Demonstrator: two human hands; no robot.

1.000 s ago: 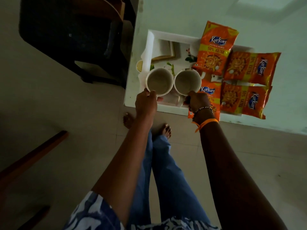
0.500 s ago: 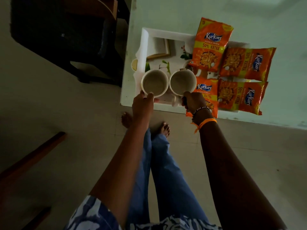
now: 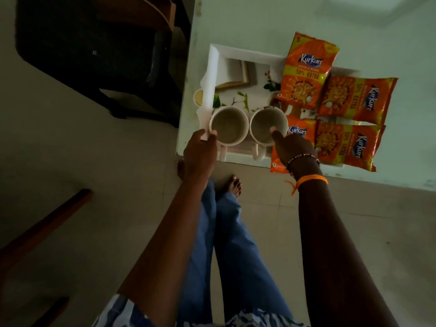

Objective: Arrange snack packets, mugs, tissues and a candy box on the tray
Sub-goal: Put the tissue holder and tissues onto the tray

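A white tray [image 3: 213, 67] with a leaf print lies on the pale table [image 3: 259, 20]. Two empty white mugs stand side by side at its near left, handles pointing toward me. My left hand [image 3: 200, 152] touches the near rim of the left mug [image 3: 230, 125] with straight fingertips. My right hand [image 3: 292, 147] pinches the near rim of the right mug [image 3: 264, 123], one finger hooked inside. Several orange Kurkure packets cover the tray's right half: one upright [image 3: 306, 74], two lying sideways [image 3: 358, 97] [image 3: 346, 145], and one [image 3: 299, 132] partly under my right hand.
A small round yellow-and-white object [image 3: 198, 97] sits on the table just left of the tray. A dark chair [image 3: 94, 43] stands left of the table. My legs and bare feet are on the tiled floor below the table edge [image 3: 377, 180].
Both hands have come off the mugs' lower sides and handles and moved up to the near rims. The handles now show. The mugs stay in place.
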